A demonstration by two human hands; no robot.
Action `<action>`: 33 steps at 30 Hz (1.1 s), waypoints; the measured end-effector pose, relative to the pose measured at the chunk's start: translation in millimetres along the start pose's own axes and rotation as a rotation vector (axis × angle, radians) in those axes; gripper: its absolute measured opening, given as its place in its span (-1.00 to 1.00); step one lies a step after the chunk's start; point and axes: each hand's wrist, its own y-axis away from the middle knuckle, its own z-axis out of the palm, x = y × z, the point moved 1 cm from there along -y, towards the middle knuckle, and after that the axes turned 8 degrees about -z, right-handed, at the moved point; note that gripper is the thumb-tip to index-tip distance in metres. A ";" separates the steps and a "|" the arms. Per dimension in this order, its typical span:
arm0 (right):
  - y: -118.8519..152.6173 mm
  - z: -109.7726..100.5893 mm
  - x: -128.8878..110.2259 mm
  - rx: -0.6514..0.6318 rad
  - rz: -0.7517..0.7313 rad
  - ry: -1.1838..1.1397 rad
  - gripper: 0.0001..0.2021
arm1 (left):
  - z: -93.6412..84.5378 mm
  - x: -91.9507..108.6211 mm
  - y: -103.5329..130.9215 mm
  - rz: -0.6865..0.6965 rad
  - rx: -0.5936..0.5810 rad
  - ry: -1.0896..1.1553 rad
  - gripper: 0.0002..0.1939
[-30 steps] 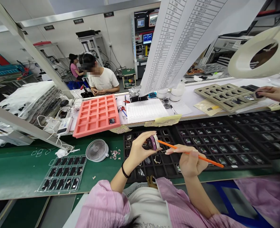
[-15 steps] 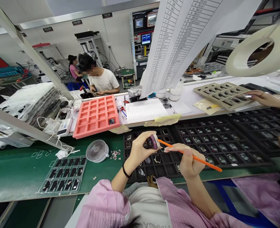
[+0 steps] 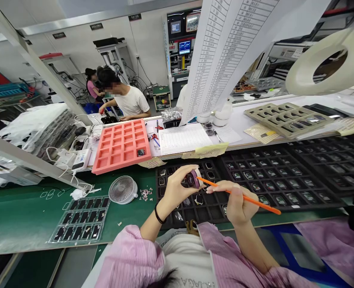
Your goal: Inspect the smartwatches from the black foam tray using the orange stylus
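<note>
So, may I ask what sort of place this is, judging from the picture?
It looks like an electronics assembly or repair workshop, though I cannot be sure which. Black trays hold rows of small watch-like parts, a cabinet with lit screens stands behind, and the right hand grips an orange stick.

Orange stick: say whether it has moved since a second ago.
Yes, slightly: the orange stick has shifted left in the view, its tip nearer the gray fan.
</note>
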 end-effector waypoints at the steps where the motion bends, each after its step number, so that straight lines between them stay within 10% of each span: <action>1: -0.3 0.0 -0.2 -0.004 0.003 0.012 -0.65 | 0.4 -0.1 0.1 0.000 0.001 -0.001 -0.53; 6: -3.5 0.7 -0.7 -0.037 0.017 0.021 -0.65 | 1.8 -0.2 0.2 -0.039 -0.016 -0.011 -0.54; 12: -5.5 5.4 14.4 0.326 0.202 -0.083 -0.75 | 4.0 -5.3 -0.6 -0.133 -0.088 -0.059 -0.53; 20: 6.4 25.5 37.4 0.124 0.734 -0.321 -0.57 | 8.3 -6.6 3.6 -0.149 -0.100 -0.082 -0.52; 33: 0.3 18.6 22.0 0.231 0.743 -0.369 -0.62 | -0.7 6.2 3.7 -0.300 -0.185 0.297 -0.44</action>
